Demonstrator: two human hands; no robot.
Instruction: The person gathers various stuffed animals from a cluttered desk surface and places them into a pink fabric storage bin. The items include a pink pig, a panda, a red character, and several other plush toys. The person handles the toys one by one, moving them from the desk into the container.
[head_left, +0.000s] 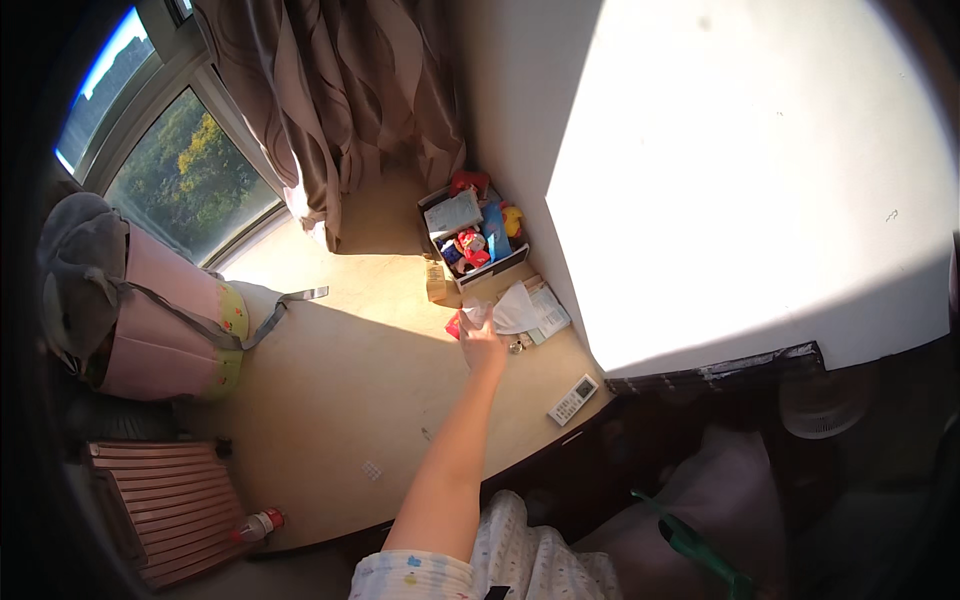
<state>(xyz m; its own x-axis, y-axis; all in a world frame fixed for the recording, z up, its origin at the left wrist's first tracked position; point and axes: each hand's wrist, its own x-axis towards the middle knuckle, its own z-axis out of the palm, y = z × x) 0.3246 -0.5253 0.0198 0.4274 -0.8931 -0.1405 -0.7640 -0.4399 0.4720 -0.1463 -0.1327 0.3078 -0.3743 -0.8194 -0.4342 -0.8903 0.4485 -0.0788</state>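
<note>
My left hand (482,345) reaches forward over the pale ledge, its fingers closed at a whitish crumpled sheet (476,313); whether this is tissue or thin plastic is unclear. Right beside the fingers stands a white tissue (515,310), next to a flat pale packet (549,314). A small red item (453,326) shows at the hand's left edge. Just right of the wrist lies a small shiny metal object (516,348). Beyond the hand is an open box (490,272) filled with small toys and a light-coloured packet. A small tan carton (436,282) stands by its near left corner. My right hand is out of view.
A white remote control (573,400) lies near the ledge's right edge. At left are a pink fabric basket (165,320) with a grey strap, a ribbed pinkish panel (170,505) and a bottle (260,525). A curtain (340,90) hangs by the window; a white wall (740,200) rises at right.
</note>
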